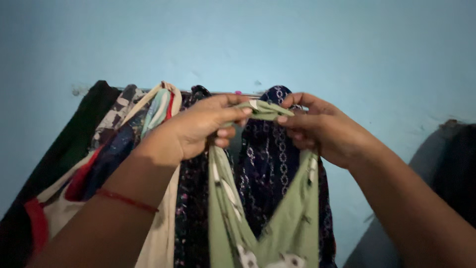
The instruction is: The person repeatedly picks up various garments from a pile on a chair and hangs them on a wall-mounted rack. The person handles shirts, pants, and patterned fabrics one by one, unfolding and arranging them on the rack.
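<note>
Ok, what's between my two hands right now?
In the head view, a bunched strip of the green garment spans from the left hand to the right hand; both pinch it.

Head cam only, close up, faces fwd at blue wall (347, 44).

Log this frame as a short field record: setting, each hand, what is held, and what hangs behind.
setting: blue wall with a rail of hanging clothes
left hand: pinching the top of the green garment
right hand: pinching the same top edge, close to the left
green garment: pale green, printed, hanging down between both hands
behind: dark blue patterned cloth; black garment at far left
left wrist: red thread
</note>
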